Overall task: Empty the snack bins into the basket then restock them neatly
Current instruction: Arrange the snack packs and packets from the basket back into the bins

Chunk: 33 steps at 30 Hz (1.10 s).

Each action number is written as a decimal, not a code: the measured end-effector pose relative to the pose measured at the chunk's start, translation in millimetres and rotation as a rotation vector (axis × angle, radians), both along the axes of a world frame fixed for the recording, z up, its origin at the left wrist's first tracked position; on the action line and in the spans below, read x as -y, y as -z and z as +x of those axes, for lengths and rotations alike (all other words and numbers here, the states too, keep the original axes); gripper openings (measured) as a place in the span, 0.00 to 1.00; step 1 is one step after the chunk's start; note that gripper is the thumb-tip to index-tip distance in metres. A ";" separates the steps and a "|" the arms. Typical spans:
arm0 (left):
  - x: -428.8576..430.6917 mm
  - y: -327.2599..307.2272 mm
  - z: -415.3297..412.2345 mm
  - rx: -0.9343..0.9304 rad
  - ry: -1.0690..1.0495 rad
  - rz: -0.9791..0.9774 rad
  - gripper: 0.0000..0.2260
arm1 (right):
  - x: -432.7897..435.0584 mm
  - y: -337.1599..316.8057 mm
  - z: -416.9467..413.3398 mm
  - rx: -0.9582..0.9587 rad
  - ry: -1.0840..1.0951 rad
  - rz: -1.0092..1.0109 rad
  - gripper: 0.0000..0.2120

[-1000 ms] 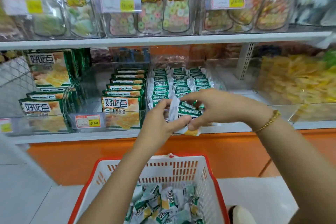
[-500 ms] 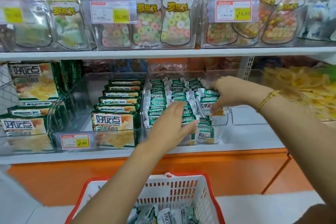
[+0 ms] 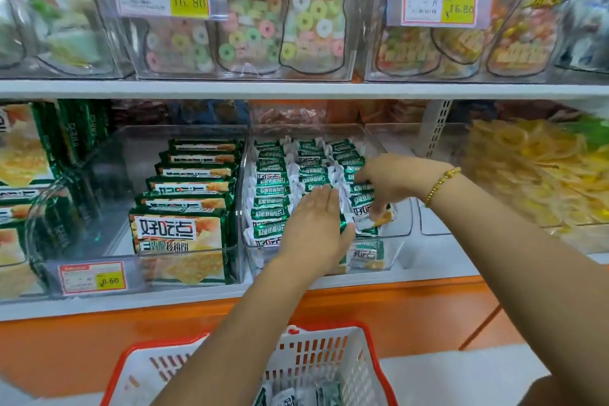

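The left hand (image 3: pixel 316 224) lies flat, fingers straight, on the middle row of green snack packets (image 3: pixel 270 198) in the clear bin (image 3: pixel 393 257), seemingly bracing them so the row does not topple. At its three o'clock the right hand (image 3: pixel 392 181) pinches a packet (image 3: pixel 365 212) at the front of the right-hand row, probably slotting it in. The packets stand on edge, long axis nine to three, printed faces toward six. More wait in the red basket (image 3: pixel 329 353) at six o'clock.
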State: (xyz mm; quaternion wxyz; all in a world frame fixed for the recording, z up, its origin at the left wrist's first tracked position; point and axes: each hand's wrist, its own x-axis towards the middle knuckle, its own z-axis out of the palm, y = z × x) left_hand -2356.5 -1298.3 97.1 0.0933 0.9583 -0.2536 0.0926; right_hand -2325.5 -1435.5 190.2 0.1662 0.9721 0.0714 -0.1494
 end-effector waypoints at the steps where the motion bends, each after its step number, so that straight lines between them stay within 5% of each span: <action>1: -1.5 1.5 0.2 0.009 0.010 -0.020 0.30 | 3.9 1.7 -0.3 0.012 -0.024 0.017 0.37; 14: -8.1 1.0 -12.3 0.032 0.070 -0.041 0.29 | 19.2 53.3 -33.8 0.266 -0.145 0.085 0.25; 17: -24.8 8.6 -36.4 0.113 0.150 -0.245 0.23 | 21.7 57.2 -47.1 0.383 -0.172 0.132 0.23; 21: -63.3 45.7 -74.5 0.214 0.168 -0.507 0.15 | 10.2 52.5 -91.0 0.484 -0.241 0.307 0.09; 26: -114.9 138.5 -101.6 -0.078 -0.009 -0.389 0.17 | -25.6 112.4 -125.1 0.170 -0.245 0.417 0.15; 30: -150.6 210.1 -115.1 -0.468 -0.178 -0.258 0.09 | -56.5 219.5 -131.9 -0.113 -0.027 0.602 0.10; 33: -164.3 240.5 -126.0 -0.665 -0.288 -0.351 0.15 | -68.7 292.6 -139.0 -0.237 0.175 0.711 0.03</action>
